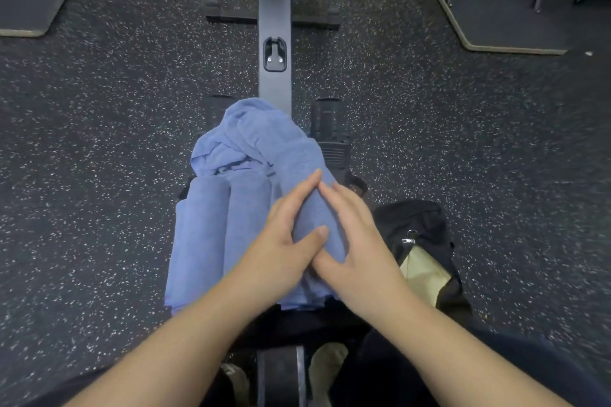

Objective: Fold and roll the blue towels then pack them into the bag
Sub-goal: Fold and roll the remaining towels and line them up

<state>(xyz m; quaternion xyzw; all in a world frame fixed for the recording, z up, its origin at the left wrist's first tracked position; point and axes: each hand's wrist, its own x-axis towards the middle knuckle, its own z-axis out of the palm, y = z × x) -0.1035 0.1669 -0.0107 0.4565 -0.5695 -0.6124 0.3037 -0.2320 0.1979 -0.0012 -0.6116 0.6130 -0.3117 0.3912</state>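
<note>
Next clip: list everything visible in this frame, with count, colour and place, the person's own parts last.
Rolled towels: two, blue, side by side left of the hands.
Towel being rolled: one, blue, under both hands.
Unfolded towels: a blue heap, count unclear, beyond the rolls.
Bag: one, black, open, on the floor at right.
Rowing machine rail: one, black, centre.
Floor: dark, speckled.
Left hand: one, gripping the roll.
Right hand: one, gripping the roll.
</note>
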